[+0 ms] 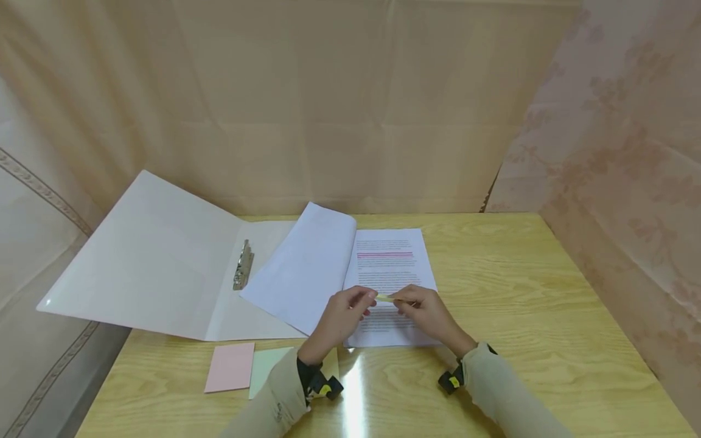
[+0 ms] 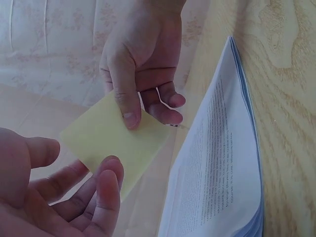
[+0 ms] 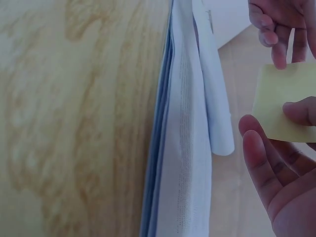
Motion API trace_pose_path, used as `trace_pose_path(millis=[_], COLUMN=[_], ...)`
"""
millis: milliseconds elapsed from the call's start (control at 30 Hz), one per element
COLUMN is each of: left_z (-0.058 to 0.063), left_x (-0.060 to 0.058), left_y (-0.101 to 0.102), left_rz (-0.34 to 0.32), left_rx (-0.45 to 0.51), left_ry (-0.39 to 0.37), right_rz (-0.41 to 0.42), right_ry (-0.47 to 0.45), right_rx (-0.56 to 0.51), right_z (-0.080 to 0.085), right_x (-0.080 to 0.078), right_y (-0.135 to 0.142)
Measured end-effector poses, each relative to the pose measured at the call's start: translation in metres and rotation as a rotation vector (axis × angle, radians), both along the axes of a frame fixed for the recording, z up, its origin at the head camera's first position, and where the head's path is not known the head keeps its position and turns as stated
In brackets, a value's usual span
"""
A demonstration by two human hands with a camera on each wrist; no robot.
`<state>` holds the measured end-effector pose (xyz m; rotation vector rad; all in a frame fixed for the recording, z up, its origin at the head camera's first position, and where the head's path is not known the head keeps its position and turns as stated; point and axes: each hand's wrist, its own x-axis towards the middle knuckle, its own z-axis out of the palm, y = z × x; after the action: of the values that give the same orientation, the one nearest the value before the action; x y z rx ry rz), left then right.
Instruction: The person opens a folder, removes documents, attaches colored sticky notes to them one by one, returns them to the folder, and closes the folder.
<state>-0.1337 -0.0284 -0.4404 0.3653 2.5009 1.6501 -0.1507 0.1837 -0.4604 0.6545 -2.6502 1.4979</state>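
Observation:
My right hand (image 1: 427, 313) pinches a yellow sticky note (image 2: 116, 143), its thumb flat on the face and fingers behind. Close to the note's opposite edge is my left hand (image 1: 342, 316); its fingertips overlap that edge in the left wrist view, while its thumb stands apart from the paper. Both hands are above a printed document (image 1: 391, 271), which bears pink highlighted lines in its upper part. Turned-back sheets (image 1: 312, 261) of this document lie to the left, over an open white binder (image 1: 159, 255).
A metal clip (image 1: 243, 265) stands at the binder's spine. Nearer the front edge lie a pink sticky pad (image 1: 230, 367) and a green one (image 1: 266, 366), the latter partly covered by the left sleeve. Wooden tabletop (image 1: 520, 286) stretches to the right. Curtains hang behind and at both sides.

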Motion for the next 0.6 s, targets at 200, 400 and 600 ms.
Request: trace_pose_path(millis=[200,400,600], left_z=[-0.0030,-0.0054,-0.0086], left_x=[-0.0017,-0.0028,-0.0032], left_y=[0.0003,-0.0005,-0.0026], left_rz=[0.007,0.023,0.048], left_rx=[-0.003,-0.016,-0.074], left_ry=[0.014,0.014,0.065], right_rz=[0.007,0.007,0.047], right_ry=[-0.003,-0.047,-0.116], right_rx=[0.029,0.044,-0.001], right_z=[-0.0016,-0.0031,-0.0044], right_x=[0.0007,0.0002,0.0001], right_y=[-0.0001,0.0006,0.0009])
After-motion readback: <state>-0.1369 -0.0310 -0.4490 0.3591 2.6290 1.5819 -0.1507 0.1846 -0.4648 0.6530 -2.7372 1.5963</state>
